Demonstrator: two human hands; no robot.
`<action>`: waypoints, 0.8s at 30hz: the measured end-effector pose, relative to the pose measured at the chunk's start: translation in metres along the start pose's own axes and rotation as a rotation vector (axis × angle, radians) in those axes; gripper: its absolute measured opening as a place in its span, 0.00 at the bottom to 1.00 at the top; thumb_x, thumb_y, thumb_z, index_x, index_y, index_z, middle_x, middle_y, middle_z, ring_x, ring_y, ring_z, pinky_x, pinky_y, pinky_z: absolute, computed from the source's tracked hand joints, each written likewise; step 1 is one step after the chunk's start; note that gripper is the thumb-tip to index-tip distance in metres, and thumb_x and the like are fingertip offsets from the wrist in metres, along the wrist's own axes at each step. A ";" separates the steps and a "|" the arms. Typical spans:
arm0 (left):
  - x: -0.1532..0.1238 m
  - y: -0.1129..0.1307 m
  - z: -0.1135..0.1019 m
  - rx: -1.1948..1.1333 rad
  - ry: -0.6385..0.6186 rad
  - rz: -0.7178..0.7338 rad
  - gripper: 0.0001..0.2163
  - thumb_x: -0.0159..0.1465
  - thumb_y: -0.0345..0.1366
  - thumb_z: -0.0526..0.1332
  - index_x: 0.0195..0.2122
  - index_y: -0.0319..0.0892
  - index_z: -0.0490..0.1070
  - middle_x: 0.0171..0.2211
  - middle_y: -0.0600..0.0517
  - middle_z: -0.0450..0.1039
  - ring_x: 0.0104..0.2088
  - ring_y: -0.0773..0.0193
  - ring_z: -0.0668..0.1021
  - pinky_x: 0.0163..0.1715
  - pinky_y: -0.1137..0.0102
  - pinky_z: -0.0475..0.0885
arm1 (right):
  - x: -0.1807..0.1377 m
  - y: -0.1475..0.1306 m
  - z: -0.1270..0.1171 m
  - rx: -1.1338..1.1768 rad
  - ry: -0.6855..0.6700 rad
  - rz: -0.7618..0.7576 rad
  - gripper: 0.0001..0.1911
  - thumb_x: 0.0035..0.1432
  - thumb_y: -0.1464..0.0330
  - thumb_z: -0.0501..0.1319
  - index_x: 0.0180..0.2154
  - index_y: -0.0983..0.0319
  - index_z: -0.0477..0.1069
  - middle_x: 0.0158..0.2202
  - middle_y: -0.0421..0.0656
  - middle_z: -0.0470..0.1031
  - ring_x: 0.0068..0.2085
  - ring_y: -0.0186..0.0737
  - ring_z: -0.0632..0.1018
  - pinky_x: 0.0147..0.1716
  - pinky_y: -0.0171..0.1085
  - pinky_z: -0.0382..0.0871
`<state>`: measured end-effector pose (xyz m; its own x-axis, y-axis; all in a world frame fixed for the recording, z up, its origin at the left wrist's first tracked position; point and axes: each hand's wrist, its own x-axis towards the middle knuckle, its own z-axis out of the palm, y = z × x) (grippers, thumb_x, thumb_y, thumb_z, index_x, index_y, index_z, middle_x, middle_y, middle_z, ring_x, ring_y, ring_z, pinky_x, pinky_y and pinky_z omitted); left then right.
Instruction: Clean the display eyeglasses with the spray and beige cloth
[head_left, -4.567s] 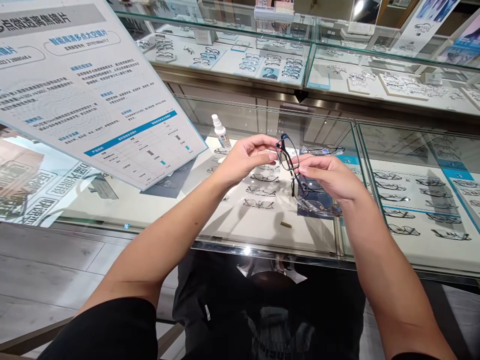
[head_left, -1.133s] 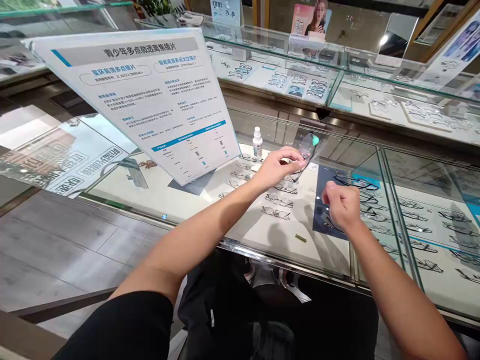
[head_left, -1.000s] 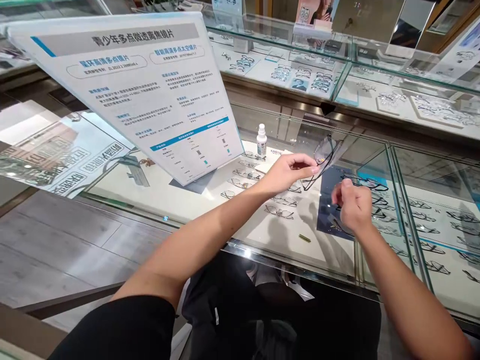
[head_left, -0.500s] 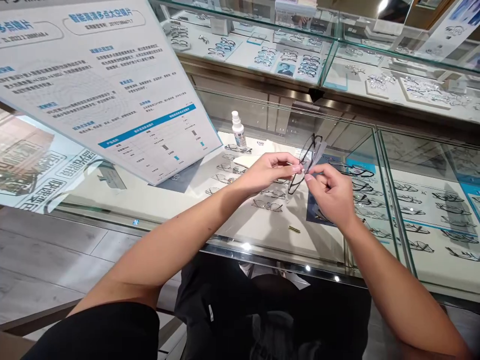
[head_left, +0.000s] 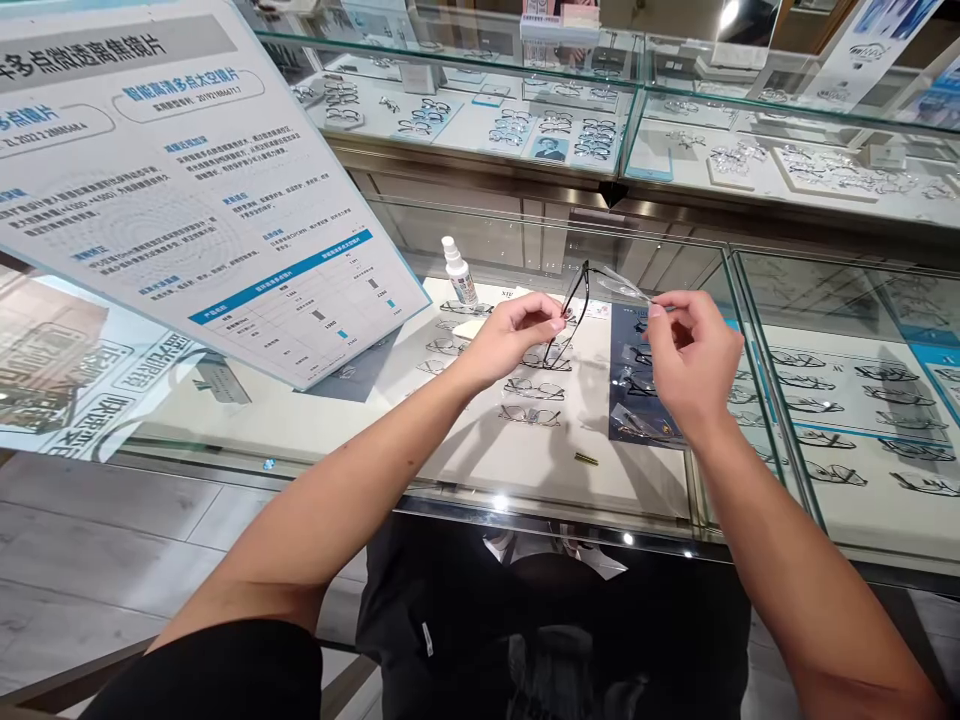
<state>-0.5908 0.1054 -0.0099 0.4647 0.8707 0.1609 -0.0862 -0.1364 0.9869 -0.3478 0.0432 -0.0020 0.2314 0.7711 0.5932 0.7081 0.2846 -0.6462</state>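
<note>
My left hand point(head_left: 516, 340) pinches a pair of black-framed eyeglasses point(head_left: 577, 292) above the glass counter, tilted on edge. In my right hand point(head_left: 696, 355), thumb and fingertips are closed on the end of a clear plastic sleeve point(head_left: 621, 285). The sleeve stretches left toward the top of the glasses; I cannot tell whether a temple arm is still inside it. Beneath and beyond my left hand, more eyeglasses point(head_left: 534, 388) sit in rows. A white spray bottle point(head_left: 460, 275) stands upright behind that hand.
A large printed board point(head_left: 247, 215) leans over the counter at the left. A small brass-coloured piece point(head_left: 586, 459) lies near the counter's front edge. Glass display cases point(head_left: 847, 400) with eyeglasses continue on the right. Another glazed case point(head_left: 480, 115) spans the back.
My right hand has moved right, away from my left, drawing the clear sleeve along with it. The glasses have shifted slightly left in my left hand. The view has shifted a little.
</note>
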 end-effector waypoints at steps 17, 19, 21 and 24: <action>-0.004 -0.003 0.008 -0.146 -0.079 -0.141 0.16 0.59 0.48 0.78 0.34 0.41 0.79 0.45 0.49 0.73 0.43 0.63 0.77 0.49 0.63 0.78 | -0.016 -0.015 0.011 0.111 -0.259 -0.033 0.11 0.68 0.57 0.66 0.46 0.56 0.75 0.47 0.44 0.84 0.36 0.42 0.81 0.33 0.42 0.71; -0.006 -0.003 0.011 -0.126 -0.133 -0.124 0.15 0.60 0.47 0.78 0.34 0.41 0.81 0.47 0.48 0.73 0.43 0.63 0.77 0.47 0.64 0.77 | -0.017 -0.016 0.013 0.134 -0.289 0.017 0.13 0.66 0.56 0.67 0.46 0.56 0.75 0.46 0.44 0.84 0.35 0.42 0.80 0.34 0.43 0.71; -0.007 -0.005 0.013 -0.120 -0.154 -0.104 0.15 0.60 0.47 0.78 0.34 0.41 0.81 0.48 0.47 0.73 0.45 0.61 0.77 0.47 0.64 0.77 | -0.017 -0.015 0.015 0.155 -0.291 0.068 0.14 0.65 0.56 0.67 0.46 0.56 0.75 0.45 0.44 0.84 0.33 0.41 0.79 0.34 0.43 0.70; -0.008 -0.006 0.015 -0.124 -0.140 -0.107 0.15 0.61 0.47 0.77 0.34 0.41 0.81 0.48 0.47 0.74 0.45 0.62 0.77 0.47 0.64 0.76 | -0.016 -0.013 0.017 0.181 -0.276 0.111 0.13 0.64 0.59 0.67 0.48 0.57 0.74 0.46 0.45 0.83 0.32 0.40 0.77 0.33 0.42 0.70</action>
<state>-0.5807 0.0925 -0.0166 0.5943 0.8017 0.0640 -0.1337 0.0200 0.9908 -0.3715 0.0369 -0.0111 0.0934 0.9209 0.3783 0.5537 0.2678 -0.7885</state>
